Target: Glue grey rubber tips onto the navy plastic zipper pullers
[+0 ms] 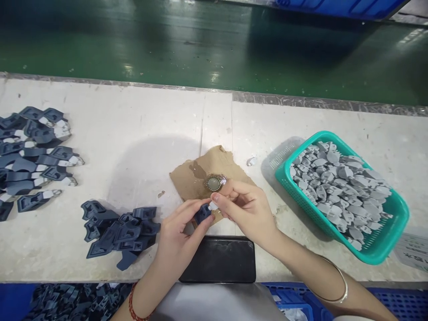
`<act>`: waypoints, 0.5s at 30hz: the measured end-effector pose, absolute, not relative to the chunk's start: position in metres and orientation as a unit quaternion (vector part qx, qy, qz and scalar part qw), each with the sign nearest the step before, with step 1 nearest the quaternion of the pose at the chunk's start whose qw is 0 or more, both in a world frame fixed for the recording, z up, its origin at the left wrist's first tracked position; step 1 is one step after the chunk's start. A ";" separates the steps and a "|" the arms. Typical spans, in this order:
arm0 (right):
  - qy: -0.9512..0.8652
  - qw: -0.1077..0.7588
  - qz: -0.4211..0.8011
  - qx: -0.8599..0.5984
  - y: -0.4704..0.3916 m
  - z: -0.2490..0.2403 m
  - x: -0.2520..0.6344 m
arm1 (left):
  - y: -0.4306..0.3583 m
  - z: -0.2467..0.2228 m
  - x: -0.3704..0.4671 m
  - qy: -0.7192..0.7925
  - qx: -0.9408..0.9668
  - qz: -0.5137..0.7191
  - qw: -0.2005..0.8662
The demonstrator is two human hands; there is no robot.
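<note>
My left hand [182, 227] is closed on a dark blue plastic part [202, 214], pinched between thumb and fingers. In my right hand [245, 207] a small light grey plastic piece [213, 205] is pinched, its tip touching the edge of the blue part. Much of both pieces is hidden by my fingers. Just beyond my hands lies a torn sheet of brown cardboard [190, 176], with a small round cap [214, 183] holding a pale substance on it. A dark wet-looking patch shows on the cardboard.
Dark blue parts [122, 232] are heaped at my left; joined blue and grey pieces [33, 156] lie farther left. A green basket [384, 247] of grey pieces stands at right. A black phone [220, 261] lies at the table's front edge. A green conveyor belt [200, 49] runs behind.
</note>
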State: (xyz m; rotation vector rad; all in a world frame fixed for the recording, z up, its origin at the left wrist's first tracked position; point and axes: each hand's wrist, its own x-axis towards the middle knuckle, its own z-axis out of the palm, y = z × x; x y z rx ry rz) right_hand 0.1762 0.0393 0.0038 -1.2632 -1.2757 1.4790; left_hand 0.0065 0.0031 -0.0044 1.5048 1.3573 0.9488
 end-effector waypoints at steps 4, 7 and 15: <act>-0.528 0.378 0.576 -0.496 0.038 0.000 0.176 | 0.003 -0.003 0.007 0.544 0.606 0.378 0.440; -0.553 0.369 0.554 -0.501 0.037 0.001 0.176 | 0.002 -0.005 0.007 0.542 0.606 0.378 0.443; -0.613 0.356 0.515 -0.482 0.034 0.005 0.174 | 0.000 -0.008 0.004 0.526 0.605 0.369 0.470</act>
